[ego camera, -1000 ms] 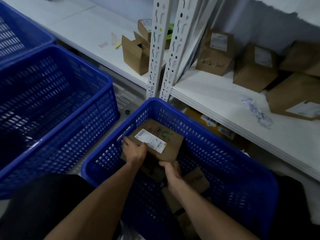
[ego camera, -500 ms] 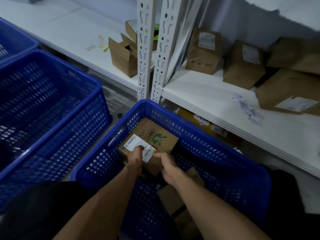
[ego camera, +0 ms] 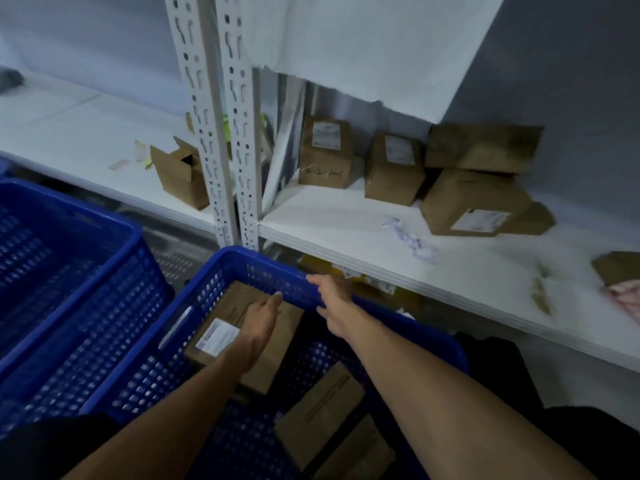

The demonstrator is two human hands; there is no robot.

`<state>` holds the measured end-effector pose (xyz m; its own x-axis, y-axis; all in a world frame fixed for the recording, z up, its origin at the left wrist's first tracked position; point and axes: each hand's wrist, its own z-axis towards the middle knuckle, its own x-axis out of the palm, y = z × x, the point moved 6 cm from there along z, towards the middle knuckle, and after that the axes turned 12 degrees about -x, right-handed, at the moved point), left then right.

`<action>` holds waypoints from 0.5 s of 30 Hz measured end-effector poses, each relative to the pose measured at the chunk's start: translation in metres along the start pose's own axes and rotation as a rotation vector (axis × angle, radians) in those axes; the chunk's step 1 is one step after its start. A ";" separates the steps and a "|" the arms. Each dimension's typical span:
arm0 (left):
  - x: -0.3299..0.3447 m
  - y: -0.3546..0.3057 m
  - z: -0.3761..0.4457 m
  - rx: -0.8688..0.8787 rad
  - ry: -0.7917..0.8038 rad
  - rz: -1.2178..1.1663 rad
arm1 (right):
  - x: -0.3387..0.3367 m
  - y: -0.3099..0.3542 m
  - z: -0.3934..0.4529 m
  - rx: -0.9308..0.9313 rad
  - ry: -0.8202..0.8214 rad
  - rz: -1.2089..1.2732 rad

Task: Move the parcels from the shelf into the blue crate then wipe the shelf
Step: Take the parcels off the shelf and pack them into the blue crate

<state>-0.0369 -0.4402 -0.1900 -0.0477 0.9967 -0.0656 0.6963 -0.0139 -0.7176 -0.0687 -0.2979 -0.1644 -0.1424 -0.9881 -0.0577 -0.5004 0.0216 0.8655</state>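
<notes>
Left hand (ego camera: 258, 322) is flat, fingers straight, over the labelled parcel (ego camera: 242, 336) in the blue crate (ego camera: 408, 327); touching or just above it, can't tell. That parcel lies against the crate's far-left corner. Two more flat boxes (ego camera: 322, 414) lie at the crate's near side.

Right hand (ego camera: 334, 306) is stretched out, fingers loose and holding nothing, across the crate's far rim.

The shelf (ego camera: 346, 230) carries four parcels at its back edge: one upright by the left post (ego camera: 325, 152), a smaller one (ego camera: 393, 168) beside it, then a big one with a label (ego camera: 474, 202) and another stacked on it (ego camera: 485, 147). Crumpled paper (ego camera: 410, 239) lies near the shelf's front edge. A second blue crate (ego camera: 69, 258) stands to the left.
</notes>
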 end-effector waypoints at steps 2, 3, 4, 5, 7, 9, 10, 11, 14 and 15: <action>0.010 -0.017 -0.013 0.060 0.047 -0.004 | -0.021 0.022 -0.001 -0.031 -0.006 0.041; 0.020 -0.026 -0.025 0.089 0.077 -0.009 | -0.034 0.034 -0.002 -0.055 -0.004 0.060; 0.025 -0.035 -0.026 0.108 0.091 -0.007 | -0.041 0.042 -0.002 -0.074 -0.004 0.072; 0.037 -0.045 -0.030 0.124 0.108 0.007 | -0.056 0.051 -0.003 -0.089 -0.009 0.083; 0.061 -0.062 -0.030 0.107 0.108 0.077 | -0.087 0.069 -0.008 -0.132 -0.039 0.100; 0.089 -0.075 -0.035 0.096 0.123 0.088 | -0.124 0.081 -0.014 -0.166 -0.075 0.108; 0.112 -0.079 -0.041 0.110 0.165 0.067 | -0.151 0.085 -0.020 -0.176 -0.101 0.120; 0.128 -0.083 -0.046 0.121 0.203 0.046 | -0.171 0.087 -0.024 -0.181 -0.119 0.129; 0.190 -0.094 -0.071 0.127 0.301 0.092 | -0.242 0.086 -0.036 -0.182 -0.208 0.156; 0.213 -0.095 -0.078 0.140 0.334 0.125 | -0.267 0.085 -0.040 -0.184 -0.246 0.157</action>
<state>-0.0571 -0.2207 -0.0812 0.2837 0.9574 0.0547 0.5766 -0.1248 -0.8074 -0.0391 -0.0382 -0.0560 -0.4182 -0.9082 -0.0149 -0.2964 0.1209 0.9474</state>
